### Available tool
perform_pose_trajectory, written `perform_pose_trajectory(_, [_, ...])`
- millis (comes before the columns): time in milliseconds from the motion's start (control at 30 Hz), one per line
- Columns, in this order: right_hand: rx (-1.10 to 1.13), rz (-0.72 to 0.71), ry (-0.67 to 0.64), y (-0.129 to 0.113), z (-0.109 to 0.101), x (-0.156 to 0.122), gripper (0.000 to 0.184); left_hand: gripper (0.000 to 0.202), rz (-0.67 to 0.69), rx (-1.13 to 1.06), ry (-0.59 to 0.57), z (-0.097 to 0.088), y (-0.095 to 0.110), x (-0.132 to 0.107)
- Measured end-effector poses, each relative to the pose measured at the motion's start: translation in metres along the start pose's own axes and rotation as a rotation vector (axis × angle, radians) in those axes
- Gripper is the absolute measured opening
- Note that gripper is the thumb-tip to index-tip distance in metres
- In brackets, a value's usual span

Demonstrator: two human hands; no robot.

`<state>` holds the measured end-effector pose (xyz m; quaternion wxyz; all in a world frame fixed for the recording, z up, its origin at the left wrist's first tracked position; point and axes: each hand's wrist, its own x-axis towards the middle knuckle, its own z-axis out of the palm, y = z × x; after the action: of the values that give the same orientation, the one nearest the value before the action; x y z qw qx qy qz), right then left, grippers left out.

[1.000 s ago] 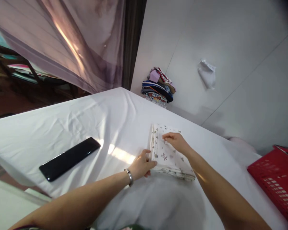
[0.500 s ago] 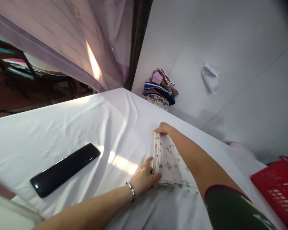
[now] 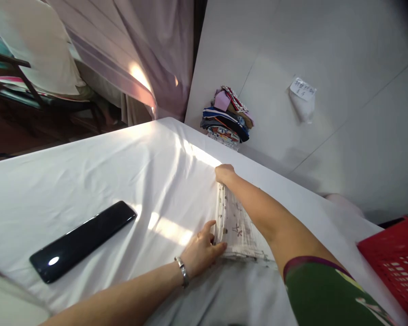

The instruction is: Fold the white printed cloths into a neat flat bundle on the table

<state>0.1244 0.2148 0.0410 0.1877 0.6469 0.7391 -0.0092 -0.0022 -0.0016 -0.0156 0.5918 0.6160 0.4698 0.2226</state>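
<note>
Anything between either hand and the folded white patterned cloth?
Nothing visible: the bare right hand grasps the folded white patterned cloth at its far left corner, and the bare left hand sits at its near left edge.

Black slab on white sheet, left side. Red slotted basket, right edge. Labelled bag upper right. Mauve curtain upper left, dark chair left of it.

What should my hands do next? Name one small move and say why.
I'd probably close your left hand on the near corner of the folded cloth: its thumb and forefinger stand apart there, while your right hand is curled over the far end of the same edge, so both ends would be held.
</note>
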Motion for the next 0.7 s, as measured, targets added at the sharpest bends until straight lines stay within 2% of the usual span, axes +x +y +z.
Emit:
perform_pose_trajectory(200, [0.087,0.017,0.025,0.000,0.003,-0.003,0.039,0.067,-0.036,0.013,-0.002,-0.001,0.003,0.000])
perform_pose_trajectory(300, [0.181,0.027,0.001,0.017,-0.004,-0.012,0.036,0.069,-0.030,0.012,-0.003,-0.003,0.005,-0.001])
perform_pose_trajectory(433, [0.293,0.054,0.001,0.041,-0.004,-0.036,0.042,0.070,-0.012,0.007,0.000,-0.004,0.006,-0.001])
perform_pose_trajectory(533, [0.378,0.050,-0.085,0.045,0.005,-0.055,0.046,0.070,-0.015,0.008,0.005,-0.004,0.007,-0.001])
perform_pose_trajectory(700, [0.407,0.015,-0.259,0.029,0.015,-0.071,0.048,0.070,-0.019,0.023,0.010,-0.004,0.008,-0.001])
